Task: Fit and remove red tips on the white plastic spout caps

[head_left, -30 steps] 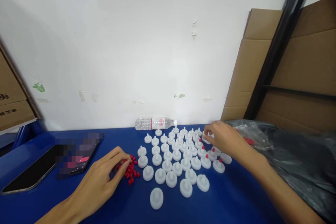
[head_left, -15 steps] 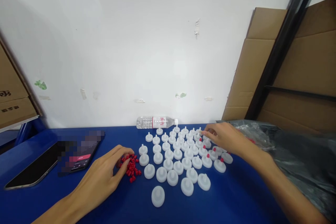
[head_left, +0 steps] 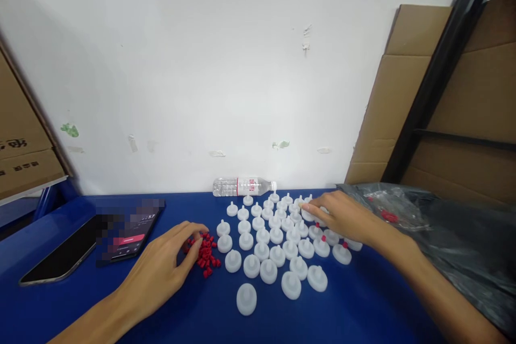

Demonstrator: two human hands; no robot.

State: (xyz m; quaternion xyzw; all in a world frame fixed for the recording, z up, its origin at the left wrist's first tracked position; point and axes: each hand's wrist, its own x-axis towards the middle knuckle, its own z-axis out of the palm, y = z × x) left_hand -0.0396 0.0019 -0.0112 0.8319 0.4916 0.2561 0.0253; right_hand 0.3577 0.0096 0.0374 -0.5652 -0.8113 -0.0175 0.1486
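Observation:
My left hand curls over the left side of a pile of small red caps. Its thumb and forefinger come together among the caps, and red shows between them. On the blue table stand many round white plastic lids with narrow upright spouts. My right hand reaches over the back right of these lids. Its thumb and forefinger are pinched low beside a spout, and what lies between them is too small to make out. Several lids near the right hand carry a red cap on the spout, such as this capped lid.
A clear water bottle lies on its side against the white wall. Two phones rest at the left, one of them a dark phone. Dark plastic sheeting with a clear bag lies at the right, near cardboard and a black post.
My right hand has moved slightly left and down, to a different place among the lids. My left hand stays at the red caps. The whole view has shifted a little.

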